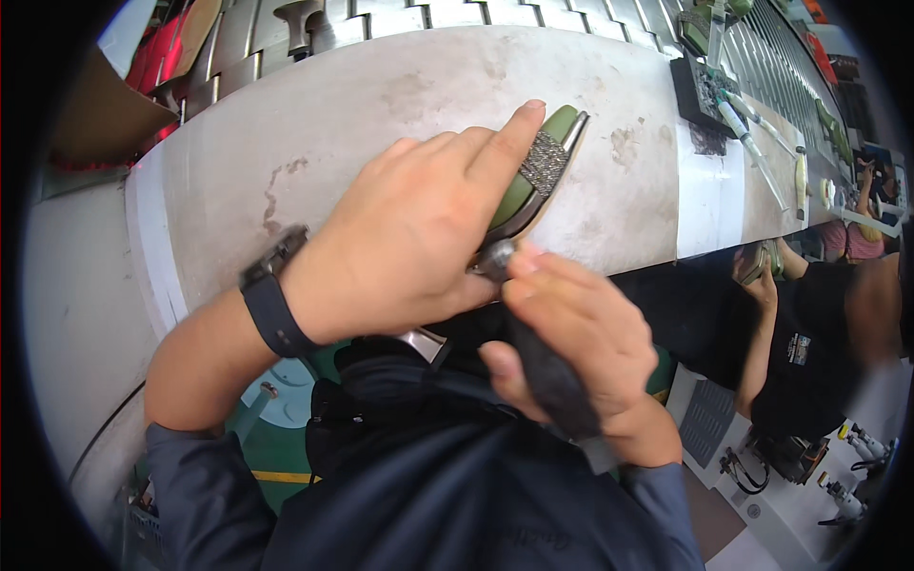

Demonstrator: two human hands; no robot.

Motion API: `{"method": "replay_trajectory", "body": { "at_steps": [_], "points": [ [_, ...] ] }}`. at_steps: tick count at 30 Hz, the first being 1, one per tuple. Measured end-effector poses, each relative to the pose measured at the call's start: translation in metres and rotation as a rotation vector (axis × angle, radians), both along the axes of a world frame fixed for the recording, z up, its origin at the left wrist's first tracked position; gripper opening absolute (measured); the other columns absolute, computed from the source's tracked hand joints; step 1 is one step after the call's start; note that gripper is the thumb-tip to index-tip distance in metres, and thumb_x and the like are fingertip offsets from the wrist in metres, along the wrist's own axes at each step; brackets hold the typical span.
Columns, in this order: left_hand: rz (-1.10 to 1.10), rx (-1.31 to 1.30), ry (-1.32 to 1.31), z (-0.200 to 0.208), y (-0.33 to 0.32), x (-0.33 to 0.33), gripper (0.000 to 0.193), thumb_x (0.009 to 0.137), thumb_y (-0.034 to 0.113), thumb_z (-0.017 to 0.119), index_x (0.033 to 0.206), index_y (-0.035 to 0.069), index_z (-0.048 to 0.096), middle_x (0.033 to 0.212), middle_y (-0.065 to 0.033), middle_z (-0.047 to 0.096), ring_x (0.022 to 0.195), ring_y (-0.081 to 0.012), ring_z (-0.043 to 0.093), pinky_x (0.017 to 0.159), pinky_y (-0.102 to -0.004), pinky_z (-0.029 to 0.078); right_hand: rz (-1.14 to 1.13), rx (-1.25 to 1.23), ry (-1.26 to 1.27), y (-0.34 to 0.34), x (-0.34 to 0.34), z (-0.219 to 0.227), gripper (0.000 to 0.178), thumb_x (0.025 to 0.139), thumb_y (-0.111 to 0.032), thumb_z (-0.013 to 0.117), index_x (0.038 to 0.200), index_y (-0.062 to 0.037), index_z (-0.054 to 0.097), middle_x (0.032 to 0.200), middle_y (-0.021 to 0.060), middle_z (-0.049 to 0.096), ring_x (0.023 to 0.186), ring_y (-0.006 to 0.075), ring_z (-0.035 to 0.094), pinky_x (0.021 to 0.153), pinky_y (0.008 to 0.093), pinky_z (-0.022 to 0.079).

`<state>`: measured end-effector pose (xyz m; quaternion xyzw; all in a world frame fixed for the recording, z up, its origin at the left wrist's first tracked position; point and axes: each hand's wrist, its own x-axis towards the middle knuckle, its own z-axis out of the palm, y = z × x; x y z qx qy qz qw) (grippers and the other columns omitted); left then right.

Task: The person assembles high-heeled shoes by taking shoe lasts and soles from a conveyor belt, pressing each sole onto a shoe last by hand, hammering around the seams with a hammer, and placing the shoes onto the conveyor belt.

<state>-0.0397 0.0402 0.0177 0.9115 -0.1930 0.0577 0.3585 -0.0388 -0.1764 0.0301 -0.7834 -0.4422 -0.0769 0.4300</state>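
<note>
A green high-heeled shoe (515, 202) with a glittering strap lies over the near edge of the pale worktable, its toe pointing away to the right. My left hand (400, 233) presses down on it and grips it, index finger stretched along its side; the palm hides much of the shoe. Its metallic heel (425, 344) shows below that hand. My right hand (595, 333) is wrapped round the dark handle of a hammer (545, 366). The round metal hammer head touches or nearly touches the shoe beside my left thumb; I cannot tell which.
A slatted metal conveyor (457, 13) runs along the far side, with a shoe (301, 27) on it. A black box (703, 95) and several syringes (747, 133) sit at the right. A co-worker (809, 314) there holds a green shoe (754, 262). A blue stool (286, 392) stands below.
</note>
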Motion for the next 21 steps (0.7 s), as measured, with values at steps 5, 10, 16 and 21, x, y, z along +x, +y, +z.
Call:
{"method": "replay_trajectory", "body": {
  "at_steps": [5, 10, 16, 21],
  "points": [
    [0.021, -0.203, 0.079, -0.011, 0.031, -0.011, 0.05, 0.096, 0.018, 0.072, 0.141, -0.002, 0.061, 0.121, -0.0202, 0.07, 0.106, -0.0356, 0.068, 0.094, -0.041, 0.052, -0.073, -0.073, -0.172, 0.004, 0.007, 0.014, 0.037, 0.077, -0.011, 0.089, 0.106, 0.0058, 0.075, 0.106, 0.021, 0.076, 0.098, 0.0363, 0.077, 0.087, 0.0406, 0.066],
    [0.078, -0.213, 0.076, -0.01, 0.033, -0.012, 0.037, 0.101, 0.02, 0.066, 0.129, -0.004, 0.068, 0.109, -0.0188, 0.073, 0.098, -0.0348, 0.069, 0.089, -0.0415, 0.053, -0.017, -0.08, -0.081, 0.023, -0.01, 0.005, 0.034, 0.077, -0.012, 0.087, 0.102, 0.0058, 0.075, 0.102, 0.0196, 0.076, 0.093, 0.034, 0.077, 0.084, 0.0387, 0.067],
    [0.091, -0.213, 0.016, -0.015, 0.032, -0.014, 0.037, 0.098, 0.021, 0.071, 0.127, -0.002, 0.069, 0.109, -0.0167, 0.074, 0.096, -0.0354, 0.068, 0.088, -0.0421, 0.051, 0.037, -0.011, 0.192, 0.031, -0.014, 0.005, 0.038, 0.072, -0.009, 0.089, 0.104, 0.0062, 0.075, 0.102, 0.0202, 0.076, 0.094, 0.0347, 0.077, 0.085, 0.0399, 0.066],
    [0.09, -0.215, -0.017, -0.013, 0.03, -0.011, 0.036, 0.098, 0.02, 0.07, 0.126, -0.003, 0.069, 0.109, -0.0182, 0.073, 0.097, -0.0356, 0.068, 0.089, -0.0419, 0.052, 0.113, 0.053, 0.248, 0.033, -0.008, 0.004, 0.037, 0.072, -0.008, 0.087, 0.104, 0.006, 0.075, 0.102, 0.0201, 0.076, 0.094, 0.0344, 0.077, 0.084, 0.0402, 0.065]
  ]
}}
